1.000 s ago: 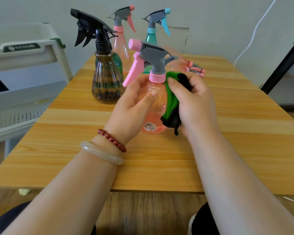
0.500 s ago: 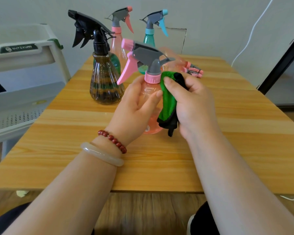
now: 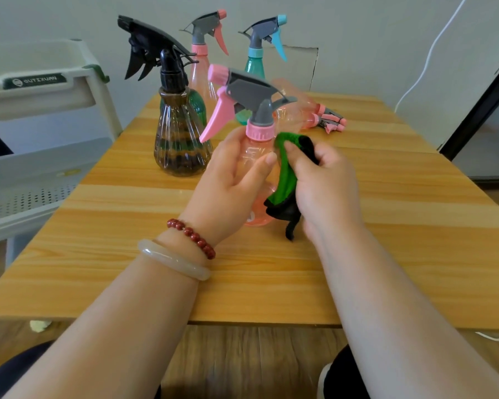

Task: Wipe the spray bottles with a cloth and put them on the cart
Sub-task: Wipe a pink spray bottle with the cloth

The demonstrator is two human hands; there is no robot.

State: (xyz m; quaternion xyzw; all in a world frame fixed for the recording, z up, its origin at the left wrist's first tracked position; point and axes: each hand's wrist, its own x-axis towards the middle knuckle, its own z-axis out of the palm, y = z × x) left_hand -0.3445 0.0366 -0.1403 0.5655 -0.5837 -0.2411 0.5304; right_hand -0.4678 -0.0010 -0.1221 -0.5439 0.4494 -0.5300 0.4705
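L hand [image 3: 228, 180] grips pink bottle [image 3: 255, 152], upright over bench [image 3: 121, 254], fingers [image 3: 267, 161] curled round its body, nozzle pointing left. Can't tell if base touches bench. R hand [image 3: 326, 185] is just right of pink bottle, fingers bunched on green/black cloth [image 3: 285, 174], pressing it vs bottle's right side. Near, behind-left: black bottle [image 3: 179, 145], upright, w/ green bottle [image 3: 198, 102] partly hidden behind it. Further behind: far pink bottle [image 3: 202, 67] & teal bottle [image 3: 255, 67], upright. Behind-right: lying bottle [image 3: 303, 113], on its side. Cart [image 3: 41, 90] is well left, off bench; black bottle stands btwn it & pink bottle. L wrist: red beads [image 3: 192, 237], pale bangle [image 3: 170, 259].
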